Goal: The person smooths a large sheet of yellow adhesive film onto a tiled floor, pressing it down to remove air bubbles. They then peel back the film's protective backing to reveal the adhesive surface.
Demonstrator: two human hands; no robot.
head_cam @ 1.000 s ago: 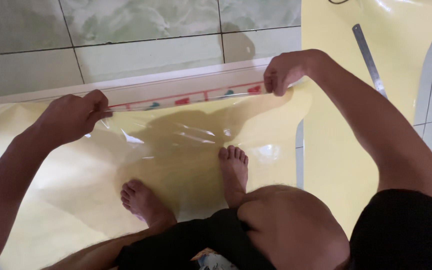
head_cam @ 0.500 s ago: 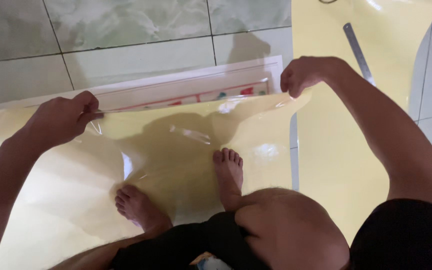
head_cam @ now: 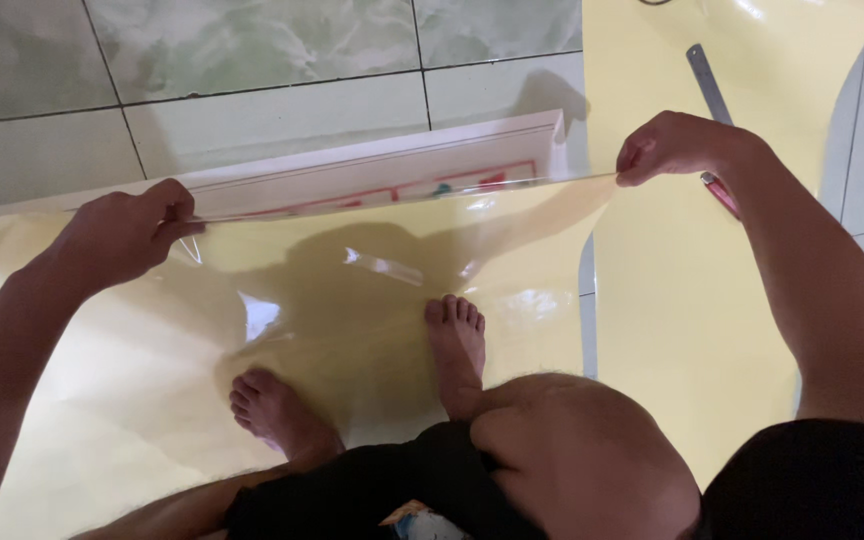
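I squat on a pale yellow backing sheet (head_cam: 102,400) spread on the floor, both bare feet on it. My left hand (head_cam: 127,235) pinches the left part of the edge of a clear glossy film (head_cam: 382,265). My right hand (head_cam: 672,148) pinches the film's right corner, lifted above the floor. The film stretches taut between my hands. Beyond its edge lies a white board (head_cam: 372,165) with a red-bordered print partly uncovered.
A second pale yellow sheet (head_cam: 692,320) lies to the right. On it rest a metal ruler (head_cam: 707,80) and a small red-handled tool (head_cam: 722,195) under my right wrist. Green marbled floor tiles (head_cam: 252,50) fill the far side.
Both hands have drawn the film edge back toward me and lifted it. More of the white board and its print shows. My right hand has shifted right.
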